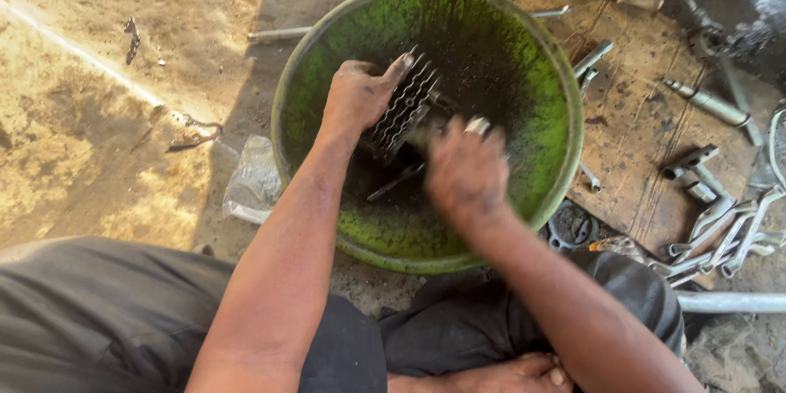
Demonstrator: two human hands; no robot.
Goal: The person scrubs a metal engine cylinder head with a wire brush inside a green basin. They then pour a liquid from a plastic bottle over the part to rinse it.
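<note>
Finned metal part [403,110] at centre of green basin [557,155], tilted. Left hand [358,97] clamps far edge of part. Right hand [467,170] blurred, grip closed on something unclear. Risks: oily fins slipping from clamp, sharp edges nicking fingers, basin tipping toward spanners [720,237] on right.

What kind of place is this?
Probably a repair workshop on the ground: wrenches lie on a wooden board, and grimy hands hold a finned metal part over a green basin.
</note>
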